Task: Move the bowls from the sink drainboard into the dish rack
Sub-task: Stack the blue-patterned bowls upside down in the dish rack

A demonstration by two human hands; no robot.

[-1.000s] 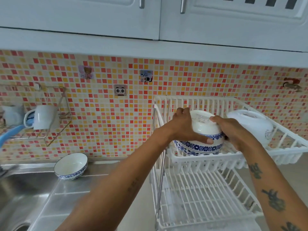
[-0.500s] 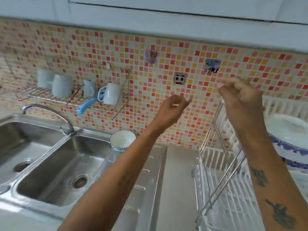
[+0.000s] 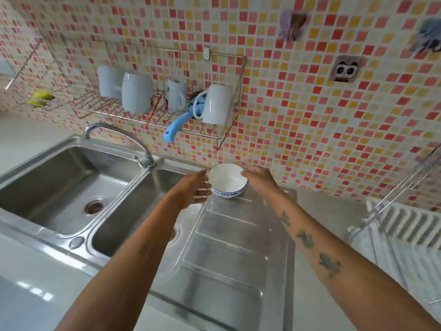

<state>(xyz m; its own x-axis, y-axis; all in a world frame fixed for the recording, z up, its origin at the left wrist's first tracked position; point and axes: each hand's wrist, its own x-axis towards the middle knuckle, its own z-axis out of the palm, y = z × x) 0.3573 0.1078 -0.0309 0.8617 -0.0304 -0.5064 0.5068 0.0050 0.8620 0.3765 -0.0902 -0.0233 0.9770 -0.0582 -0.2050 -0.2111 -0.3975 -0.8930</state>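
A white bowl [image 3: 228, 181] with a blue patterned outside stands upright at the far end of the steel drainboard [image 3: 229, 247], close to the tiled wall. My left hand [image 3: 192, 188] is at the bowl's left side, fingers spread and touching or nearly touching its rim. My right hand [image 3: 259, 176] is at the bowl's right rim, fingers apart. Neither hand has a closed grip on the bowl. The white dish rack [image 3: 405, 230] shows only partly at the right edge; the bowls in it are out of view.
A double steel sink [image 3: 78, 185] with a curved faucet [image 3: 124, 139] lies to the left. A wire wall shelf [image 3: 152, 115] above it holds several white mugs and a blue-handled tool [image 3: 175, 129]. The tiled wall rises right behind the bowl.
Both hands let go of the bowl set in the rack, swung left and came down on either side of the bowl on the drainboard. The view turned left and down.
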